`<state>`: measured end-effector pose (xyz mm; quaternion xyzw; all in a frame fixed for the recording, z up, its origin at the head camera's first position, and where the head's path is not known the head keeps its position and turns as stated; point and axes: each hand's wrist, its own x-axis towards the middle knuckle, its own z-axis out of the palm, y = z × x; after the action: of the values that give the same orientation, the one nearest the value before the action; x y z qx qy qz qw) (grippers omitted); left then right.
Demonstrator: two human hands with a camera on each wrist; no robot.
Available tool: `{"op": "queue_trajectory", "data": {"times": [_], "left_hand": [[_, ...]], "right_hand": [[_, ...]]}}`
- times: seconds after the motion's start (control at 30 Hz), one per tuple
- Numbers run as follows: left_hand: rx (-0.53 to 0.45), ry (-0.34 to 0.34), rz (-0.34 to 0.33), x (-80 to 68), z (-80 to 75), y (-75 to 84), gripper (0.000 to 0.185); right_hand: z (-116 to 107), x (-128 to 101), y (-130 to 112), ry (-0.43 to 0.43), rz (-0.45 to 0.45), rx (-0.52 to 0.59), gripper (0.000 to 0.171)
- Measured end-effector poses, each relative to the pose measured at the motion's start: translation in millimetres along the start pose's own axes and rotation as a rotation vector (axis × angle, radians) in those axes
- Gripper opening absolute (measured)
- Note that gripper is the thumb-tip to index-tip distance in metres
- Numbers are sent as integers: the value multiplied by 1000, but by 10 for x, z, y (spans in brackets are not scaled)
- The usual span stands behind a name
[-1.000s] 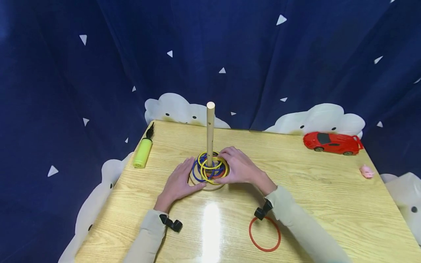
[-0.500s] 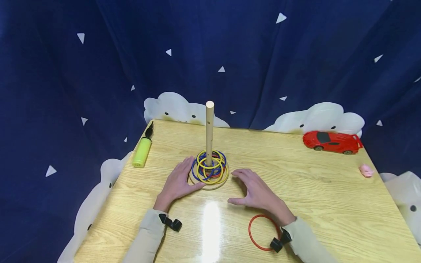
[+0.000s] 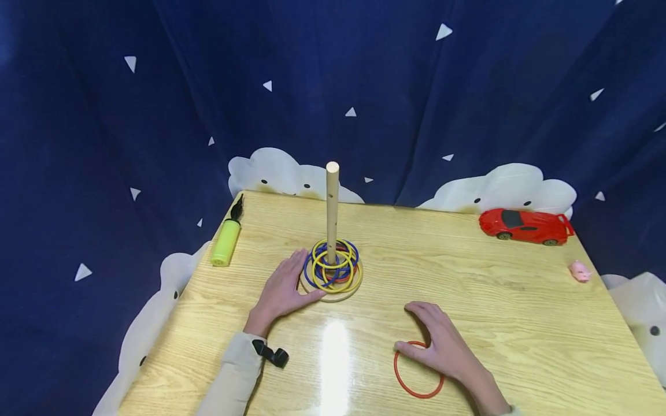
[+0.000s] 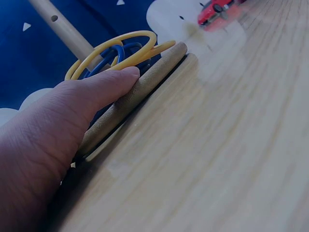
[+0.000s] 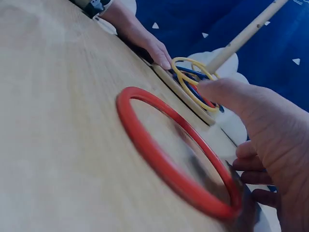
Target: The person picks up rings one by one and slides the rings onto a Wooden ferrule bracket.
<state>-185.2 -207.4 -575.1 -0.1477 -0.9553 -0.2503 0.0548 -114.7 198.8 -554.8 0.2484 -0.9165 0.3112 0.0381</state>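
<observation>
A wooden ring-toss stand with an upright peg [image 3: 332,214] and round base [image 3: 335,297] stands mid-table. Yellow rings [image 3: 337,284], blue rings [image 3: 306,270] and some red lie in a loose pile round the peg's foot. My left hand [image 3: 281,289] rests along the left side of the base. Its fingers look fairly straight, and the thumb [image 4: 113,84] lies on the base's rim in the left wrist view. Above a loose red ring [image 3: 422,395], nearer me, hovers my right hand [image 3: 442,344], thumb and fingers apart and holding nothing; in the right wrist view that ring [image 5: 164,166] lies flat, untouched.
At the table's back left lies a green hand pump [image 3: 226,242] with a black end. A red toy car [image 3: 525,226] stands at the back right, with a small pink pig [image 3: 580,271] near it. A dark blue curtain [image 3: 333,75] hangs behind the table.
My right hand has left the ring pile, let go of a yellow ring there, and come back toward me and right, over the red ring. My left hand has stayed at the base.
</observation>
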Motion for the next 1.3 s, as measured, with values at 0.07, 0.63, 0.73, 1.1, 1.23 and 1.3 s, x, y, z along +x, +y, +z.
{"op": "queue_trajectory", "data": {"times": [0.07,0.63,0.73,1.1,1.23,1.3], "left_hand": [[5,5,5,0,2,1,118],[3,-13,-14,-2,10,-4,118],[4,2,-4,-1,16,-8,118],[-15,-10,-27,-6,-1,3,118],[-18,-9,-18,-10,-4,15,118],[-18,-6,-15,-11,-4,14,118]], "right_hand": [[-37,-121,-9,-11,17,14,87],[-64,-512,30,-13,-17,37,89],[-64,-517,34,-14,17,73,83],[-69,-609,32,-73,-58,75,114],[-81,-666,10,-55,-68,43,110],[-76,-685,0,-38,-60,38,106]]}}
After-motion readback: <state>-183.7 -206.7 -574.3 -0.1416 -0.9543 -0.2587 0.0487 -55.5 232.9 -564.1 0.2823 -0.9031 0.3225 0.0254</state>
